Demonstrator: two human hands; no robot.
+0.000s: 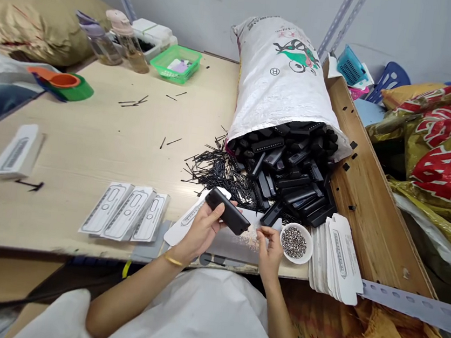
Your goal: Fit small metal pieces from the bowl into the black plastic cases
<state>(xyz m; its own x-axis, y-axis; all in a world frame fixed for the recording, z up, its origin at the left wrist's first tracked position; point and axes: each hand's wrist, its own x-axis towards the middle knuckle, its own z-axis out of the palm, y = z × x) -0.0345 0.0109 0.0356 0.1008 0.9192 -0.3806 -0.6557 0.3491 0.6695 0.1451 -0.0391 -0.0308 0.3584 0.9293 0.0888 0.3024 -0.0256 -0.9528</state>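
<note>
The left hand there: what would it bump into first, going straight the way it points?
Probably the heaped black sticks beyond the black case the left hand holds, though depth is unclear.

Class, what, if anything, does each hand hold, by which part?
Left hand: a black case, around its middle. Right hand: cannot tell if it holds anything.

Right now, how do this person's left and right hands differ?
The left hand grips a black case, thumb on top; the right hand curls its fingers together, any held item too small to tell. The left hand has a gold bracelet at its wrist; the right hand shows none. Both hands are ungloved.
</note>
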